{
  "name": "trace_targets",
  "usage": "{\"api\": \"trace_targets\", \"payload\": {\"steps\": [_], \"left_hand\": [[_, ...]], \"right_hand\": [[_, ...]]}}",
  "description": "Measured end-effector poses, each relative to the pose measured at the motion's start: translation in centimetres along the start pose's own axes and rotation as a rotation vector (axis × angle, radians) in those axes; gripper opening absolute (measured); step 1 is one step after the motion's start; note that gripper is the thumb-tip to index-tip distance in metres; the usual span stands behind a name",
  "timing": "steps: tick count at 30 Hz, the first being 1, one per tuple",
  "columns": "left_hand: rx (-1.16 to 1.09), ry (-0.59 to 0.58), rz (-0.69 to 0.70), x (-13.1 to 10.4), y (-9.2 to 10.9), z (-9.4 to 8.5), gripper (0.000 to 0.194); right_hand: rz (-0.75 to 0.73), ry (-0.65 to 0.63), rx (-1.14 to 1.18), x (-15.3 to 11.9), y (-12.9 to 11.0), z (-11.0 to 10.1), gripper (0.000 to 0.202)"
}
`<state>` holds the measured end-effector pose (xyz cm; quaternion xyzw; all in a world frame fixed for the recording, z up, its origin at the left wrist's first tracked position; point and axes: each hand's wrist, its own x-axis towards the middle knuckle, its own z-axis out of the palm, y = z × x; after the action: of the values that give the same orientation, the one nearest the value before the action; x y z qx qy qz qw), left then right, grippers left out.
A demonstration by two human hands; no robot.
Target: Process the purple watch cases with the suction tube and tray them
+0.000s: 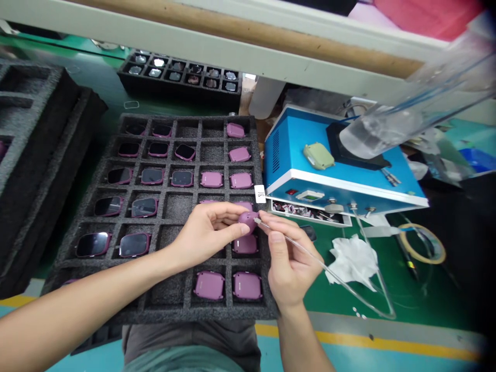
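Note:
My left hand (211, 227) pinches a small purple watch case (248, 221) between thumb and fingers, above the right side of a black foam tray (176, 206). Closed around a thin clear tube (302, 250), my right hand (292, 253) holds its tip against the right edge of the case. Purple cases with dark screens, such as one (134, 244), fill many compartments at the left of the tray. Plain purple backs, such as one (247, 285), lie in the right columns. A white label (260, 194) sits on the tray's right edge.
A blue machine (298, 139) bearing a green watch case (318, 155) stands at the right, with a parts box (310, 213) below it. White tissue (352, 261) and a tape roll (422, 243) lie further right. Stacked foam trays (50, 124) stand left; another tray (180, 88) lies behind.

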<state>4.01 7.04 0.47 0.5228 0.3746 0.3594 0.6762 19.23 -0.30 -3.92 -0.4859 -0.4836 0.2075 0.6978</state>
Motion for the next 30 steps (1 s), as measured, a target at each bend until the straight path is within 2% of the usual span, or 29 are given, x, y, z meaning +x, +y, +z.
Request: {"api": "trace_targets", "payload": {"steps": [12,30], "left_hand": [[0.073,-0.002,0.03,0.21,0.31,-0.15,0.025],[0.099,0.003,0.012,0.21,0.55,-0.39,0.03]], "right_hand": [[-0.013,-0.033,-0.016,0.35,0.06,-0.05,0.018],[-0.041,-0.047,-0.025,0.81,0.05,0.14,0.018]]}}
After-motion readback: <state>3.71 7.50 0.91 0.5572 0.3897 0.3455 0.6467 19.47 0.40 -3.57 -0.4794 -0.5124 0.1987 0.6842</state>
